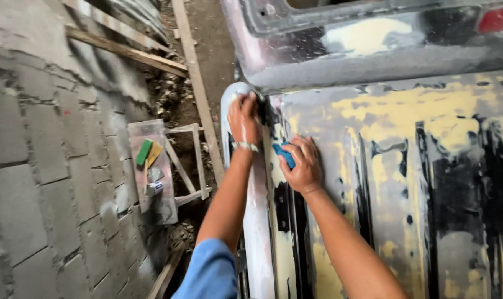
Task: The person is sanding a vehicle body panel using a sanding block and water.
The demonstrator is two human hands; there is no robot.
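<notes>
The right hand (301, 166) pinches a small blue sanding pad (285, 154) against the putty-patched car panel (406, 166) — sanding appears underway; the left hand (243, 119), fingers curled, grips the panel's edge just beside it — further strokes call for steady, even pressure.

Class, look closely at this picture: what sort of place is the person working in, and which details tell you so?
Probably an informal auto body repair yard. A vehicle panel is patched with yellow filler, the right hand presses a blue sanding block on it, and loose planks lie by a block wall.
</notes>
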